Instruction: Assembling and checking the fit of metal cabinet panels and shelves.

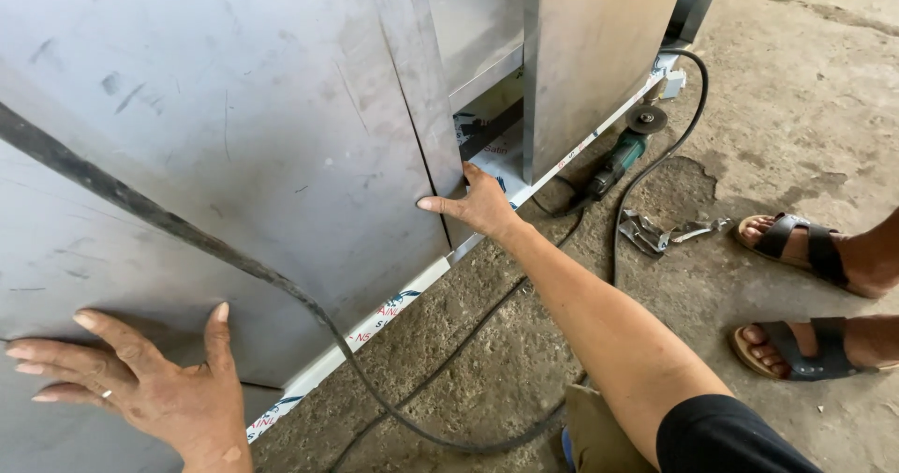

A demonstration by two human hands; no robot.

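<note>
My left hand is spread flat, palm down, fingers fanned and pressed on the near lower part of the steel sheet; it grips nothing. My right hand is reached out further along, thumb and fingers closed on the sheet's right-hand edge, where that edge meets a narrow overlapping steel strip.

The sheet lies up and left of both hands. Its long axis runs from the near left corner away toward the far right, following the taped bottom edge. The right hand is at the edge itself; the left sits inboard on the face.

A black cable crosses the sheet diagonally between the hands and drops onto the concrete floor.

Beyond the right hand: a green angle grinder, locking pliers, and another person's sandalled feet.
</note>
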